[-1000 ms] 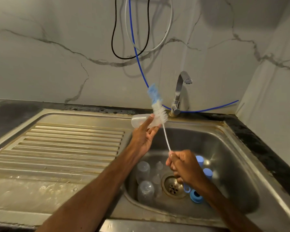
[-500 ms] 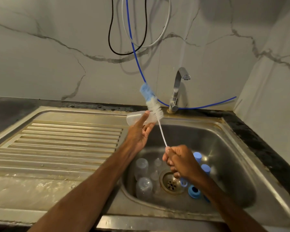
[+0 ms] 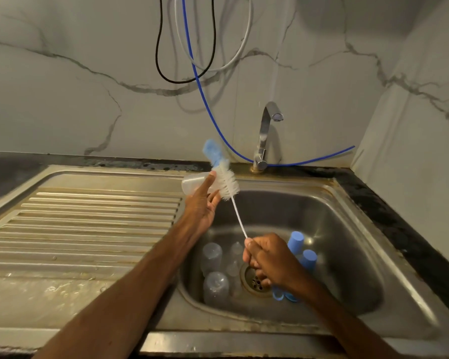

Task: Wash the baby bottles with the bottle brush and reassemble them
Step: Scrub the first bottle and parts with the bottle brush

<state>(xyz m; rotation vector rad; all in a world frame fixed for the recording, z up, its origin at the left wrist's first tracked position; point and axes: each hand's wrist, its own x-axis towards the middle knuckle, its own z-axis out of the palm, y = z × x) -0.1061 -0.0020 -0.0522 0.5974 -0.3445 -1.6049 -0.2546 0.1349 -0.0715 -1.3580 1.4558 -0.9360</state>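
My left hand (image 3: 202,203) holds a clear baby bottle (image 3: 192,183) on its side above the sink's left rim, thumb and fingers round it. The bottle brush (image 3: 224,177), with white bristles and a blue sponge tip, lies outside the bottle just in front of its mouth. My right hand (image 3: 266,257) grips the thin white wire handle of the brush over the basin. Two more clear bottles (image 3: 213,270) lie in the sink bowl (image 3: 347,242) left of the drain. Clear teats (image 3: 235,257) and blue caps (image 3: 302,251) lie round the drain.
A ribbed steel draining board (image 3: 88,221) stretches to the left. The tap (image 3: 266,136) stands at the back rim with no water running. Black, white and blue hoses (image 3: 192,60) hang down the marble wall. A dark counter (image 3: 399,229) borders the right.
The brush head has shifted slightly left along with the bottle. Both hands keep their holds.
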